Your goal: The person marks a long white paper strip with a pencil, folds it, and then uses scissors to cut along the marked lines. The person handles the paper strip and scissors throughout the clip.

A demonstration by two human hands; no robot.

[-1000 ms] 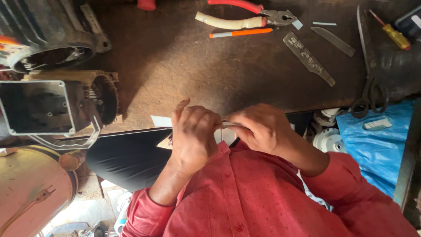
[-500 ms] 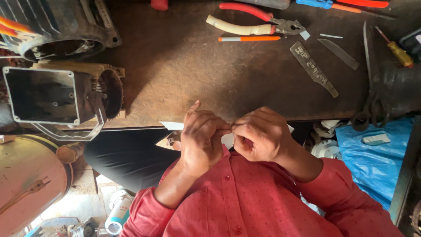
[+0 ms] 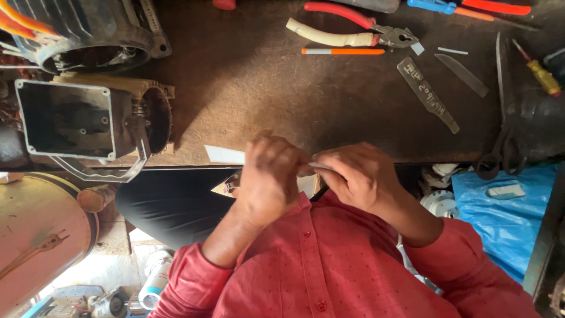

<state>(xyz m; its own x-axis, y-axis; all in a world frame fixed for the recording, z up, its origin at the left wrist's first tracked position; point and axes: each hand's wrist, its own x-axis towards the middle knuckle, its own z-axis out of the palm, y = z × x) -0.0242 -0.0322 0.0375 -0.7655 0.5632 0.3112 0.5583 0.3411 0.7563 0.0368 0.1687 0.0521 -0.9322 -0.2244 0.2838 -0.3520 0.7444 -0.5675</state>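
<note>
Both hands, left hand and right hand, pinching a thin white strip, at workbench edge, bare wood beyond

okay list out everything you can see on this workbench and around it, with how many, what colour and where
paper strip: 1, white, pinched between both hands
paper slip: 1, white, bench front edge
pliers: 1, red and cream handles, bench top
pen: 1, orange, below pliers
flat metal blades: 2, grey, right of pliers
screwdriver: 1, yellow handle, far right
scissors: 1, dark, right edge
motor housings: 2, dark grey, left
plastic sheet: 1, blue, lower right
left hand: 1, on strip
right hand: 1, on strip
</note>
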